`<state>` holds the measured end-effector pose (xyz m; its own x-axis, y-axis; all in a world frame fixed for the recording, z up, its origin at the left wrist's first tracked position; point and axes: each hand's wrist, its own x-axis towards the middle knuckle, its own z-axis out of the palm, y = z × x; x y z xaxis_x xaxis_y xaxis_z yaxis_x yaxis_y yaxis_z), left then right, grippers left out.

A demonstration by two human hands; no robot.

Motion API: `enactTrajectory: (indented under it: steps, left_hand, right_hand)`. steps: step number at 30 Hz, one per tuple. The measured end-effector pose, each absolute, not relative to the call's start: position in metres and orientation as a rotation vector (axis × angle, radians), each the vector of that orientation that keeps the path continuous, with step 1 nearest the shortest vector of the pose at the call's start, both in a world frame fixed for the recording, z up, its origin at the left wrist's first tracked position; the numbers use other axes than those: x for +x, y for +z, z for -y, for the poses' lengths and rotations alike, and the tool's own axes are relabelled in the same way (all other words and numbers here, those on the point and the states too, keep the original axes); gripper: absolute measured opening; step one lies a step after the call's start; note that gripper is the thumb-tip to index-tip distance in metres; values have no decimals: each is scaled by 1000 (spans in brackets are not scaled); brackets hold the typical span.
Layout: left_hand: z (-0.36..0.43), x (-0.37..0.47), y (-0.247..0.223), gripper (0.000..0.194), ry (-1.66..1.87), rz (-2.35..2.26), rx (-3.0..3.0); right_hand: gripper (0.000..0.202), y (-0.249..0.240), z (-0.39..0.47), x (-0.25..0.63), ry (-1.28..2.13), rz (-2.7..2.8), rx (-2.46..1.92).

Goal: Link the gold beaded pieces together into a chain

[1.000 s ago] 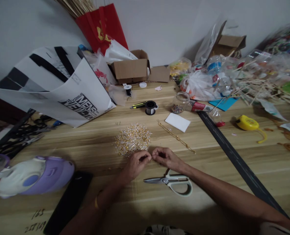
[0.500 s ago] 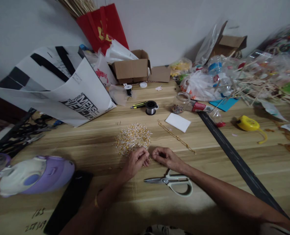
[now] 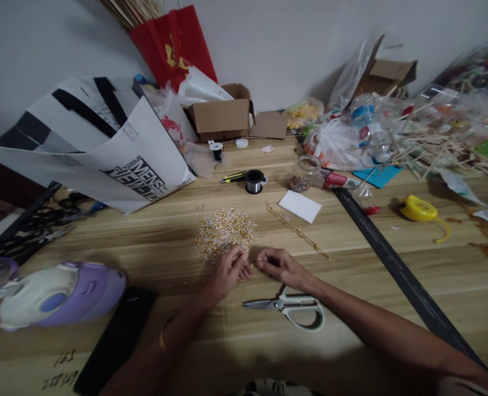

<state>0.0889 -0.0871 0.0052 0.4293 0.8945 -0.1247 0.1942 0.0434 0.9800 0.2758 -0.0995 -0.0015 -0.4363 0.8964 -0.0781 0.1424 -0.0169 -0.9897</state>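
A round cluster of gold and clear beads (image 3: 223,234) lies on the wooden table. My left hand (image 3: 230,269) is at its lower right edge, fingers pinched on something I cannot make out. Just to the right, a small gap apart, my right hand (image 3: 279,267) has thumb and forefinger pressed together; whatever they hold is too small to name. White-handled scissors (image 3: 301,308) lie below my right hand, blades pointing left. A gold chain (image 3: 297,231) is stretched diagonally above that hand.
Behind are a wire spool (image 3: 254,181), a white paper (image 3: 300,206) and a bead jar (image 3: 303,173). A phone (image 3: 115,341) and purple-white bottle (image 3: 66,297) lie left; a yellow tape measure (image 3: 417,209) sits right. Bags and boxes line the wall.
The fingers of my left hand have shifted slightly beside the bead cluster. My right hand remains almost in the same place.
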Motion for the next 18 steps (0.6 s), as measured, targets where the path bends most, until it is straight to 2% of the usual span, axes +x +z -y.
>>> enactTrajectory:
  steps: [18]
  left_hand:
    - [85,90,7,27,785,-1050,1397]
  right_hand:
    - [30,0,99,277,1517,1620,-1114]
